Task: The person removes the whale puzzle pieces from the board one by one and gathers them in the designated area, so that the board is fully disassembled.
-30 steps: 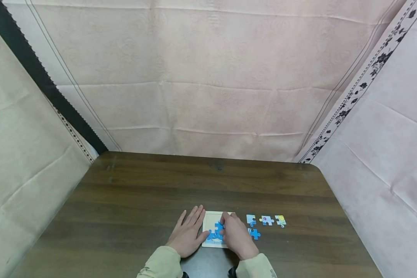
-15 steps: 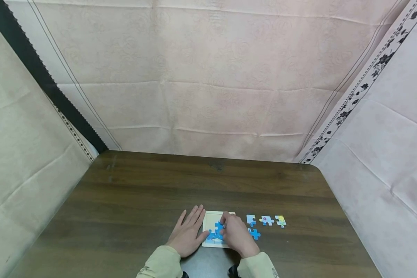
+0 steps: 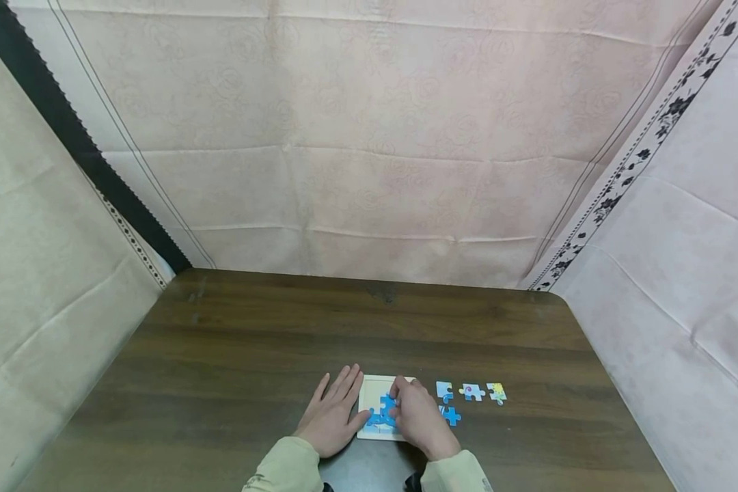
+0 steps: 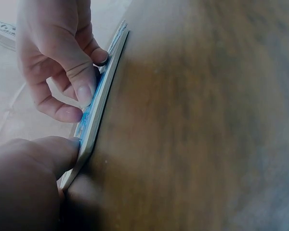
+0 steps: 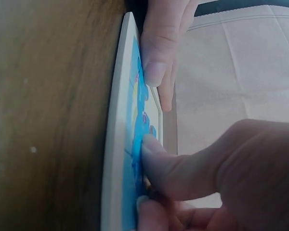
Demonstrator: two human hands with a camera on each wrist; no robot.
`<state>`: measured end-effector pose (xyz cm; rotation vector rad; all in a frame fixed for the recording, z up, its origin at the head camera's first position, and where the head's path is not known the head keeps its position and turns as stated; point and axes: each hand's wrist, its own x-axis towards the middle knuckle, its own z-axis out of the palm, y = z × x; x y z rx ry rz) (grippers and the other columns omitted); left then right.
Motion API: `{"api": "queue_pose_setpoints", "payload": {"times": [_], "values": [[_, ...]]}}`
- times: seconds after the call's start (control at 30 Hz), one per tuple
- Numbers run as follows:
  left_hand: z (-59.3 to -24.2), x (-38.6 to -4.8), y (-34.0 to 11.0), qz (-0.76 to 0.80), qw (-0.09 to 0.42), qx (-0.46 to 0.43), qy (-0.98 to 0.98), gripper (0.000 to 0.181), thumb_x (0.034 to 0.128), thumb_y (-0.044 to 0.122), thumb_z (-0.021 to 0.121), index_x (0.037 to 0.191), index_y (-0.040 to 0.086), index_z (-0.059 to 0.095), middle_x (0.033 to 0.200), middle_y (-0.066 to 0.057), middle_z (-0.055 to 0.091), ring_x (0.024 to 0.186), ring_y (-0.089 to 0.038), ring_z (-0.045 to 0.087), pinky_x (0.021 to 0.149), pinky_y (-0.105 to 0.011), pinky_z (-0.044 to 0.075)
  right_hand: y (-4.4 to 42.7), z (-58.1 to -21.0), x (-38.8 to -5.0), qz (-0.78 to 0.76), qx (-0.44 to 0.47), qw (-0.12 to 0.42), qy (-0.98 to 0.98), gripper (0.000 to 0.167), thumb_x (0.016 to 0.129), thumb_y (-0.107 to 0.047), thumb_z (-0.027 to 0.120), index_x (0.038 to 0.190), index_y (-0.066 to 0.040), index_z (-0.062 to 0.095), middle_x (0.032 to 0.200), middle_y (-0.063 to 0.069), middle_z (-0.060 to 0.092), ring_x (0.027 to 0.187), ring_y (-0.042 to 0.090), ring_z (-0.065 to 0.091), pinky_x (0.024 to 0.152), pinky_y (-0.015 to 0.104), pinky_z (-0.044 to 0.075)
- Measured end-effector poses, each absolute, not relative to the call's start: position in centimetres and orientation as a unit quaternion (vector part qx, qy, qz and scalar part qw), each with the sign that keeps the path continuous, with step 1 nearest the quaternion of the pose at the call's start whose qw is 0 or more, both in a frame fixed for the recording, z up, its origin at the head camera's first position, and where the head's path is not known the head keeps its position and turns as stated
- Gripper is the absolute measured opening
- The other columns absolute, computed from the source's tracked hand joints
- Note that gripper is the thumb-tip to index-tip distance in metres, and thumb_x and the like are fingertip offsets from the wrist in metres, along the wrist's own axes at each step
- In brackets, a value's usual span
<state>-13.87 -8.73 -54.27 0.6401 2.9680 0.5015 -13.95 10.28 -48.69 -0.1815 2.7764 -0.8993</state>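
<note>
A small pale-rimmed puzzle board (image 3: 372, 384) lies near the table's front, with blue pieces filling much of its lower part. My left hand (image 3: 332, 417) lies along its left side, fingers straight; in the right wrist view the left thumb (image 5: 155, 72) presses on the pieces near the rim. Over the right half of the board, my right hand (image 3: 423, 420) has its thumb and fingers curled down at a blue puzzle piece (image 5: 137, 166). This piece is mostly hidden under the fingers. The left wrist view shows the right thumb (image 4: 84, 94) touching the blue surface.
Right of the board lie loose puzzle pieces: a blue and white one (image 3: 444, 390), a white and blue one (image 3: 472, 391), a yellowish one (image 3: 497, 391) and a blue one (image 3: 452, 415) partly behind my right hand. Pale cloth (image 3: 369, 137) hangs around the brown table (image 3: 252, 342).
</note>
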Motion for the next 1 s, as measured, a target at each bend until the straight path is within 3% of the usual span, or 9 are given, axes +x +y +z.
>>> {"api": "queue_pose_setpoints", "payload": {"times": [0.63, 1.0], "values": [[-53.2, -13.4, -8.6, 0.17, 0.036, 0.214, 0.961, 0.073, 0.0998, 0.057, 0.036, 0.154, 0.009, 0.026, 0.161, -0.004, 0.019, 0.148, -0.023, 0.014, 0.117, -0.053, 0.007, 10.3, -48.8, -13.5, -0.316, -0.039, 0.097, 0.943, 0.023, 0.084, 0.002, 0.072, 0.096, -0.011, 0.058, 0.094, 0.011, 0.044, 0.066, 0.02, 0.052, 0.061, 0.033, 0.051], [-52.9, -13.4, -8.6, 0.172, 0.034, 0.212, 0.961, 0.072, 0.1, 0.055, 0.039, 0.154, 0.008, 0.027, 0.161, -0.005, 0.02, 0.148, -0.023, 0.015, 0.117, -0.053, 0.009, 10.3, -49.1, -13.2, -0.33, -0.06, 0.079, 0.939, 0.022, 0.085, 0.002, 0.071, 0.099, -0.008, 0.057, 0.079, 0.002, 0.05, 0.069, 0.017, 0.049, 0.064, 0.032, 0.05]]}}
